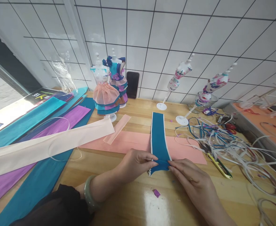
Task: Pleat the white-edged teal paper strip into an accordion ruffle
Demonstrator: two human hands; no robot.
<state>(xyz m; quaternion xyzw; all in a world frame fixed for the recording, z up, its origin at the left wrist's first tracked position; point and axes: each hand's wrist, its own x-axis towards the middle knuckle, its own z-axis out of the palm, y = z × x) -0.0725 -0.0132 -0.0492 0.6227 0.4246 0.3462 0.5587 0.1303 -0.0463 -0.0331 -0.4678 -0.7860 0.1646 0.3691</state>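
A blue strip with white edges (158, 130), of crepe paper or fabric, runs away from me across a long pink strip (128, 141) on the wooden table. Its near end is gathered into small folds between my hands. My left hand (138, 163) pinches the left edge of these folds between thumb and fingers. On the opposite edge, my right hand (192, 175) pinches the strip in the same way. A small purple scrap (156, 193) lies on the table just below the hands.
Miniature dress forms stand along the tiled wall, one in a pink ruffled skirt (106, 94). A phone (132, 84) leans there. Colored strips, including a cream one (81, 135), cover the left side. Tangled trimmings (253, 157) and a yellow cutter (219, 165) lie right.
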